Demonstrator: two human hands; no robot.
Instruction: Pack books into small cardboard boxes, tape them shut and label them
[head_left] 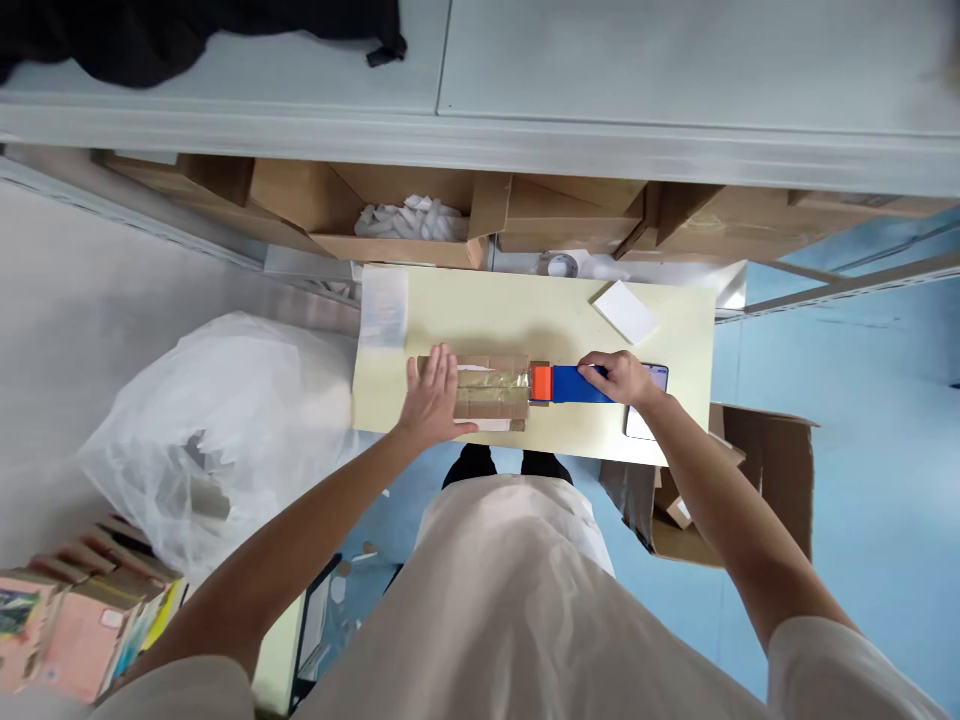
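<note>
A small brown cardboard box (491,405) lies on the pale yellow table, with shiny tape along its top. My left hand (433,398) rests on the left end of this box, fingers stretched and thumb apart. Against the box's right end is the orange head of a blue tape dispenser (574,384). My right hand (621,378) is closed around the dispenser's right part. Partly beneath that wrist lies a phone (637,425).
A white card (625,312) and a printed sheet (384,308) lie on the table (480,310). Open cartons (397,250) and a tape roll (561,265) line the back. A large plastic bag (247,400) is at left; an open carton (772,470) stands right.
</note>
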